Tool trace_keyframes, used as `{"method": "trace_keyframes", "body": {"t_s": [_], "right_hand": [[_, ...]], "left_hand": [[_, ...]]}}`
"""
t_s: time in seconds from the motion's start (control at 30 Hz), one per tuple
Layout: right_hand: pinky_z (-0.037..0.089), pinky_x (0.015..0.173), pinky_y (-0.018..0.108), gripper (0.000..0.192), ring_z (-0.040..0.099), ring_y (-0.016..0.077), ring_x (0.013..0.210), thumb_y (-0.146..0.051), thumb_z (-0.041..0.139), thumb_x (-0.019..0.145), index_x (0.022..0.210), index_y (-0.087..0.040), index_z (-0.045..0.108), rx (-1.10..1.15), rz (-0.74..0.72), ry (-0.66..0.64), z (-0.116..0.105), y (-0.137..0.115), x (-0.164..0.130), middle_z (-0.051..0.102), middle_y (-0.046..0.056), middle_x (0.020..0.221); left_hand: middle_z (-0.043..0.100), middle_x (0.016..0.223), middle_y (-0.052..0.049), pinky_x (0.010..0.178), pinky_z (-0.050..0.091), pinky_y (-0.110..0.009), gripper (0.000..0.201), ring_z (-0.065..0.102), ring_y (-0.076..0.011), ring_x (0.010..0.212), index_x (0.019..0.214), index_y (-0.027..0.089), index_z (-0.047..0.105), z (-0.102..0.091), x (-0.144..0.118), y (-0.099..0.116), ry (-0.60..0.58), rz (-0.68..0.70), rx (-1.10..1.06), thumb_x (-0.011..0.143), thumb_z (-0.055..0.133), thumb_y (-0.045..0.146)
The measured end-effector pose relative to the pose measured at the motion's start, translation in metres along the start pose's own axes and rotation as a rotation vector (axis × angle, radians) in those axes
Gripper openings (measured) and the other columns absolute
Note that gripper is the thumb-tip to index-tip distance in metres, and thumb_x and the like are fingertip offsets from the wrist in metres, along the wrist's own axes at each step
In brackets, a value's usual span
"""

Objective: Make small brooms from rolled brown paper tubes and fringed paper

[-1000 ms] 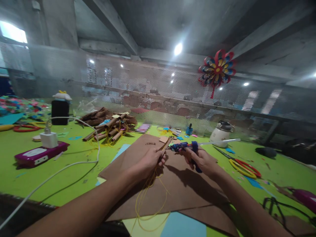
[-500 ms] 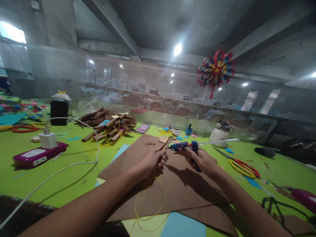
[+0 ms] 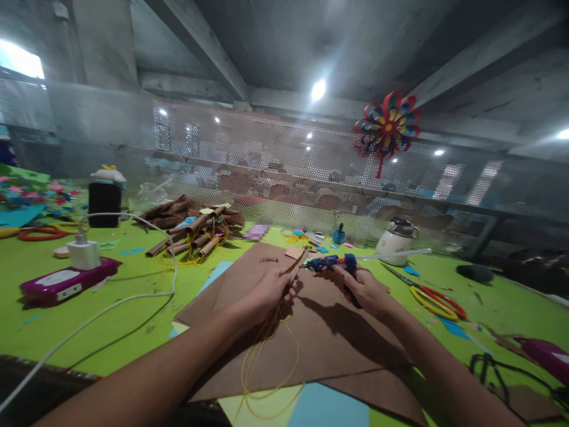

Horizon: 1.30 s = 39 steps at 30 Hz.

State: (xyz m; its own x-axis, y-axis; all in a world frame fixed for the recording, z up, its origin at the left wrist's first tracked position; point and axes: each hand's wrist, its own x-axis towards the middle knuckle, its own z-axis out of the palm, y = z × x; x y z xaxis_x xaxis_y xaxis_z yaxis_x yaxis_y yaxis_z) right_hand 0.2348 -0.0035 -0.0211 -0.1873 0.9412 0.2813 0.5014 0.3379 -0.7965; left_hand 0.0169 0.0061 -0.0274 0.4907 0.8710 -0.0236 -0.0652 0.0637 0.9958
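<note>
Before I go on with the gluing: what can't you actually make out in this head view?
- Nozzle tip of the glue gun: too small to show any glue, or contact with the rolled brown paper.
- Left hand: its fingers hide the grip on the yellow string.
- Right hand: covers the trigger.
- Marking on the brown sheet: unreadable.
- Pixelated patch behind: blurred.

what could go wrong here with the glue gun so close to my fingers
The glue gun nozzle in the right hand points at the brown paper roll pinched by the left hand; hot glue could reach those fingers. The yellow string hanging below may snag or catch glue.
</note>
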Motion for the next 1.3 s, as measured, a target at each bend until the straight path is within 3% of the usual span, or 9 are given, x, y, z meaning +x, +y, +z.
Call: {"method": "trace_keyframes", "body": {"t_s": [0.17,0.33,0.93,1.1,1.3], "right_hand": [[0.025,0.043,0.025,0.057,0.033,0.0089,0.042,-0.071,0.038,0.079,0.054,-0.020,0.040,-0.003,-0.019,-0.014,0.000,-0.004,-0.001,0.039,-0.004,0.046],[0.026,0.042,0.024,0.051,0.033,0.0091,0.043,-0.067,0.041,0.081,0.067,-0.018,0.048,0.022,-0.004,-0.023,0.001,-0.003,-0.001,0.040,-0.005,0.049],[0.024,0.042,0.024,0.053,0.031,0.0095,0.043,-0.068,0.040,0.080,0.056,-0.021,0.041,-0.093,-0.026,0.095,-0.002,-0.002,0.002,0.038,-0.004,0.046],[0.026,0.045,0.026,0.052,0.033,0.0109,0.043,-0.065,0.039,0.082,0.057,-0.019,0.048,-0.149,-0.030,0.079,0.000,-0.011,-0.002,0.038,-0.003,0.045],[0.023,0.043,0.026,0.052,0.031,0.0108,0.044,-0.066,0.038,0.082,0.057,-0.020,0.045,-0.153,-0.043,0.072,0.000,-0.011,-0.004,0.037,-0.003,0.046]], "left_hand": [[0.040,0.052,0.003,0.049,0.024,-0.024,0.022,0.031,-0.0074,0.048,0.064,0.017,0.046,0.001,-0.001,-0.001,0.057,0.040,0.003,0.083,0.046,0.028],[0.040,0.052,0.003,0.047,0.022,-0.023,0.023,0.030,-0.0066,0.045,0.062,0.017,0.043,0.000,-0.001,-0.001,0.063,0.057,0.041,0.083,0.044,0.027],[0.042,0.053,0.002,0.047,0.026,-0.024,0.019,0.033,-0.0068,0.044,0.063,0.017,0.045,-0.003,0.004,-0.007,0.072,-0.009,0.034,0.081,0.043,0.025],[0.042,0.051,0.003,0.047,0.026,-0.023,0.020,0.031,-0.0060,0.042,0.064,0.018,0.044,-0.002,0.001,-0.006,0.073,-0.004,0.004,0.082,0.043,0.027],[0.043,0.052,0.003,0.046,0.025,-0.022,0.020,0.031,-0.0060,0.043,0.064,0.017,0.045,-0.002,0.000,-0.005,0.074,-0.008,0.004,0.082,0.044,0.026]]}}
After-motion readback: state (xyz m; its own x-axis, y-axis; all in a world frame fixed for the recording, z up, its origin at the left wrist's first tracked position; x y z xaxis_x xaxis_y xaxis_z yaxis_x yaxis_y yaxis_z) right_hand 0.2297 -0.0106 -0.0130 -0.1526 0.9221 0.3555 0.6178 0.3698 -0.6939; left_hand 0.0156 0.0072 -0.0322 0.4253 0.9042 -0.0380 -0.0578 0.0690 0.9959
